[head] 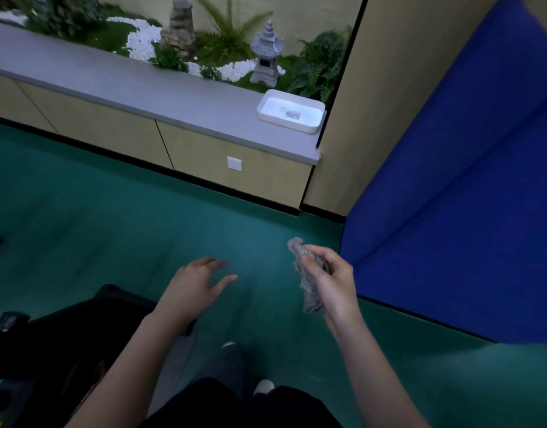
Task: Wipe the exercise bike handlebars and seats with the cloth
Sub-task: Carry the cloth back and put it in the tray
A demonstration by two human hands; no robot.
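Grey ledge [111, 78] carries white tray [284, 125]; green floor [111, 211] below

grey cloth [309, 282], green floor [111, 211], blue mat [467, 196]

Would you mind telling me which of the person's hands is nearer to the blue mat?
Right. The right hand, gripping the cloth, is close beside the blue mat; the left hand is farther left, over the green floor.
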